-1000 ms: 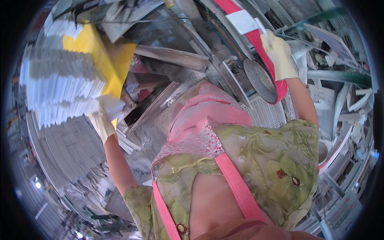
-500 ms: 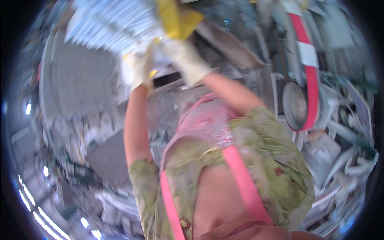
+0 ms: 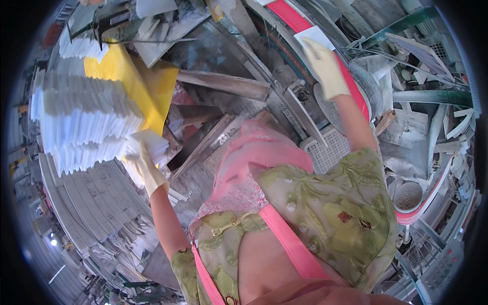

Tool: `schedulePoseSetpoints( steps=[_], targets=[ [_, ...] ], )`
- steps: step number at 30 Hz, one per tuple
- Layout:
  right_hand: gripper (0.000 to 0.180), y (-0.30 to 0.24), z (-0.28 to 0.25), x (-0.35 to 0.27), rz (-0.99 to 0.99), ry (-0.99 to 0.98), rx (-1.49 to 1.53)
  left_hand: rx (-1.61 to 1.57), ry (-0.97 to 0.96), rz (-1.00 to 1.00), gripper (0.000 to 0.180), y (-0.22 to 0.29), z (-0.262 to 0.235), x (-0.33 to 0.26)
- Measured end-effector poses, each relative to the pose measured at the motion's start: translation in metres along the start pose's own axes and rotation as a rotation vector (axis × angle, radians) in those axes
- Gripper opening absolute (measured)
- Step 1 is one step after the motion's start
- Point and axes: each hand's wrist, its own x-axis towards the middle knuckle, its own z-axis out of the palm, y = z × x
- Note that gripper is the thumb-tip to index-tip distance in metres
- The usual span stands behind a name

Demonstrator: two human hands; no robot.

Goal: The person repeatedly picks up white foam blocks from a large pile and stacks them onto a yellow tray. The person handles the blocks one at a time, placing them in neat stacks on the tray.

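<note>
A white sheet [image 3: 148, 143] at the stack [image 3: 84, 122] is gripped by the gloved left hand [image 3: 145, 170], while a white card [image 3: 316, 38] is pinched by the gloved right hand [image 3: 325, 68].

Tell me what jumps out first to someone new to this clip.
The tall stack of white sheets at left, on a yellow sheet, with the gloved left hand at its lower corner. At upper right, the gloved right hand holds a white sheet against a red-rimmed machine.
</note>
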Motion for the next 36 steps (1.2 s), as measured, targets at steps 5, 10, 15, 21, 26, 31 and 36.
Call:
schedulePoseSetpoints(
  steps=[5, 10, 15, 21, 26, 31, 36],
  targets=[
    [0.041, 0.075, -0.062, 0.006, -0.055, 0.031, -0.288, -0.013, -0.022, -0.046, 0.085, -0.007, 0.003, 0.009],
    [0.044, 0.088, -0.024, 0.102, -0.198, 0.165, -0.191, 0.048, 0.020, -0.078, 0.098, -0.004, 0.004, 0.013],
    [0.090, 0.070, 0.026, 0.214, -0.229, -0.141, -0.448, 0.109, 0.016, -0.130, 0.099, 0.001, 0.006, 0.011],
    [0.081, 0.066, 0.052, 0.254, -0.139, -0.430, -0.383, 0.156, 0.069, -0.133, 0.095, -0.022, -0.005, 0.040],
    [0.060, 0.100, 0.049, 0.260, -0.286, -0.371, -0.015, 0.112, 0.096, -0.172, 0.086, -0.040, -0.013, 0.048],
    [0.054, 0.095, 0.037, 0.256, -0.203, -0.470, 0.243, 0.116, 0.039, -0.142, 0.086, -0.022, -0.004, 0.034],
    [0.049, 0.064, -0.016, 0.202, -0.263, -0.224, 0.189, 0.083, 0.049, -0.203, 0.089, -0.001, 0.007, 0.009]
  ],
)
